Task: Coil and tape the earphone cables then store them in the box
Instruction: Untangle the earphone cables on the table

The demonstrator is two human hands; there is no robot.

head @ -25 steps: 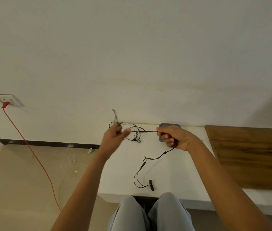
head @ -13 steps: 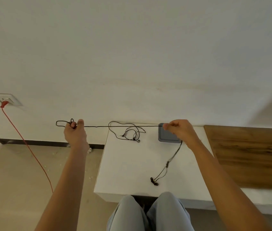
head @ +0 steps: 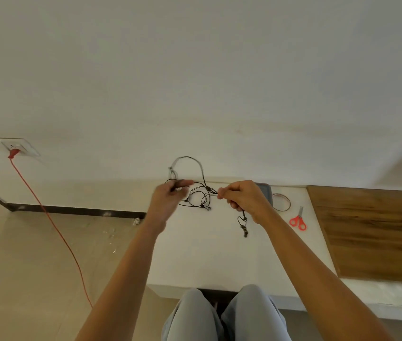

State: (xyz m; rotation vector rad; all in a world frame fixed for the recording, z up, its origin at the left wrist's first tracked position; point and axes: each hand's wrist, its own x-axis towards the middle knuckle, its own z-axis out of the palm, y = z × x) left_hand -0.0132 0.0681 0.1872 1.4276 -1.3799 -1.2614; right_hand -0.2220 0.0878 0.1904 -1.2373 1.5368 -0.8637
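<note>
The white table (head: 207,254) fills the middle, with a brown wooden board (head: 372,230) on it at 3 o'clock. Both hands are raised over the table's far edge.

The right hand (head: 246,200) has curled fingers, its thumb and forefinger pinching the thin black earphone cable (head: 201,168). The left hand (head: 165,203), near it at 9 o'clock, seems to pinch the same cable between thumb and outstretched forefinger, though blur makes that grip hard to read. Between the two pinches the cable rises in a slack loop toward 12 o'clock. Its tail hangs from the right fist toward 6 o'clock and ends in small dark earbuds (head: 245,232).

So the free length runs roughly 9 to 3. I judge the left hand is the one placed to carry it round for a turn.

The flat grey box (head: 267,190) is mostly hidden behind the right hand. Beside it lie a thin clear tape roll (head: 281,203) and, at 4 o'clock, red-handled scissors (head: 298,221). A second tangle of black wire (head: 198,200) lies beneath the hands. Its strands overlap the held loop, so I cannot separate them everywhere.
</note>
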